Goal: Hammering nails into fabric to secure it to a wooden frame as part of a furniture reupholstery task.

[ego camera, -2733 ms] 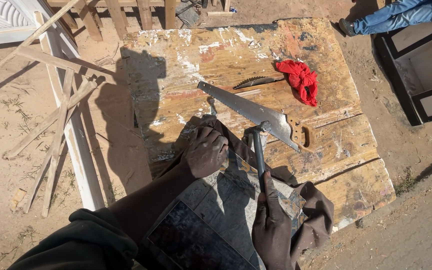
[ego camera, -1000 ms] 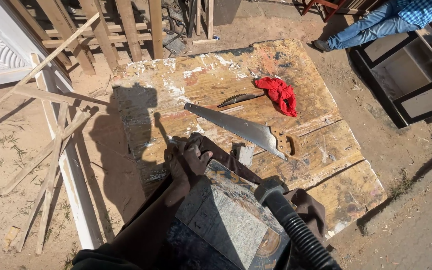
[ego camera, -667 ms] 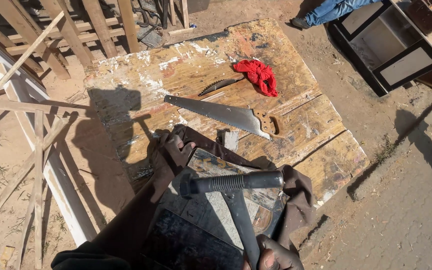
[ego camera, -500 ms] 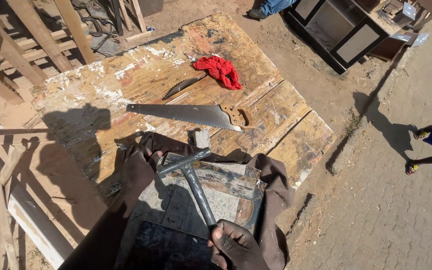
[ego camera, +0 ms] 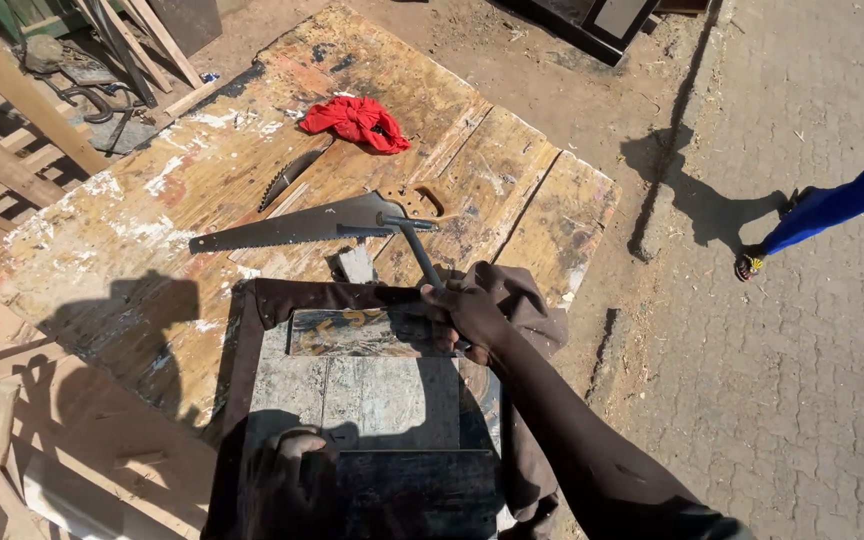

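Two hands work a brown-cloth-wrapped panel [ego camera: 372,385] lying on a paint-stained plywood bench [ego camera: 152,200]; the right hand [ego camera: 467,315] has its fingers closed round a hammer [ego camera: 414,250], its head raised over the panel's far edge, apparently for a blow there. The left hand [ego camera: 287,470] lies in shadow on the near edge, seemingly steadying it, fingers too dark to read; a handsaw [ego camera: 302,225] and red rag [ego camera: 357,120] lie beyond.
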